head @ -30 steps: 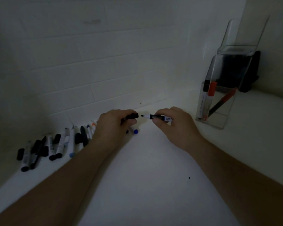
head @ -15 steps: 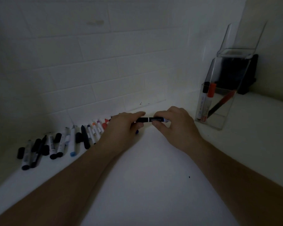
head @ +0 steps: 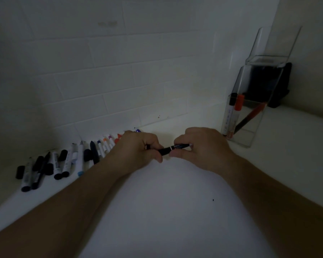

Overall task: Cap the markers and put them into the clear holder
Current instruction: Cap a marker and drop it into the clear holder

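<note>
A thin black marker [head: 177,147] lies level between my two hands, just above the white counter. My left hand [head: 138,151] grips its black cap [head: 164,151], which sits on the tip. My right hand [head: 199,148] pinches the barrel from the other end. The clear holder [head: 250,135] stands at the right against the wall, holding a black-capped marker [head: 230,112], an orange-capped marker [head: 237,114] and a slanted red pen [head: 250,117]. Several markers and loose caps [head: 67,161] lie in a row along the wall at the left.
A white tiled wall [head: 119,81] runs behind the counter [head: 166,211]. A black object [head: 268,81] stands behind the clear holder in the corner. A raised ledge [head: 306,123] runs along the right side.
The cap in my left hand and the marker in my right hand came together; the cap now sits on the tip. Both hands shifted slightly right.
</note>
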Demonstrator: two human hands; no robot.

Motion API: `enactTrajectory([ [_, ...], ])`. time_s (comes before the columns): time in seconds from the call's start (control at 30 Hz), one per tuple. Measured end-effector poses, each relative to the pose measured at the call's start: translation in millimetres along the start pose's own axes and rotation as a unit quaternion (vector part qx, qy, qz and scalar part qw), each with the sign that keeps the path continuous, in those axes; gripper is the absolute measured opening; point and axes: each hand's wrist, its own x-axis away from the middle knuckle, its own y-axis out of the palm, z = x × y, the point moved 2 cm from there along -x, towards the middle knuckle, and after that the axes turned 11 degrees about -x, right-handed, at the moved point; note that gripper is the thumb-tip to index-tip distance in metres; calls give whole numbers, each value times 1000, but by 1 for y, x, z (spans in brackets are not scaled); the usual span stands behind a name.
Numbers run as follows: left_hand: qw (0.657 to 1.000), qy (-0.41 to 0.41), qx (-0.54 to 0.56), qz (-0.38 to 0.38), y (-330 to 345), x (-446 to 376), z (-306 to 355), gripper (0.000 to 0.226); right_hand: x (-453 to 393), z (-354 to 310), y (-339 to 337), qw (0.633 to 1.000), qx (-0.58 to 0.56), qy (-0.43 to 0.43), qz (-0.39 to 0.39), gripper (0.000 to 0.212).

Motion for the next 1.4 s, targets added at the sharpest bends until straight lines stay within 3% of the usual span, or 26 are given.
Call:
enactTrajectory([
  [0.3,999,-10,-15,28,0,-2,-1,17,0,-3,1,1000,3,-7,15,42],
  [0.5,996,44,-72,7,5,2,-3,8,2,0,5,999,14,13,-33,49],
  [0.7,998,10,-60,28,10,-2,3,12,2,-5,4,993,79,34,-80,37],
  [0.8,998,16,-31,46,6,-3,6,16,-1,-8,1,995,51,34,-81,27],
  [0.9,999,-12,-2,46,6,-2,9,18,-3,-5,0,994,9,42,-101,31],
  [1.0,993,-62,63,75,12,-2,12,21,-11,-16,-14,997,-27,27,-63,26],
  [1.07,994,-57,64,71,18,-1,17,19,-20,-27,-35,997,-67,34,13,19],
  [1.27,996,69,-45,29,34,4,36,24,-42,-31,-132,975,-40,65,209,28],
  [1.33,990,114,-77,26,38,5,38,24,-44,-24,-158,970,-4,80,230,29],
  [1.4,978,169,-121,20,45,6,41,22,-39,-10,-167,972,75,107,196,27],
])
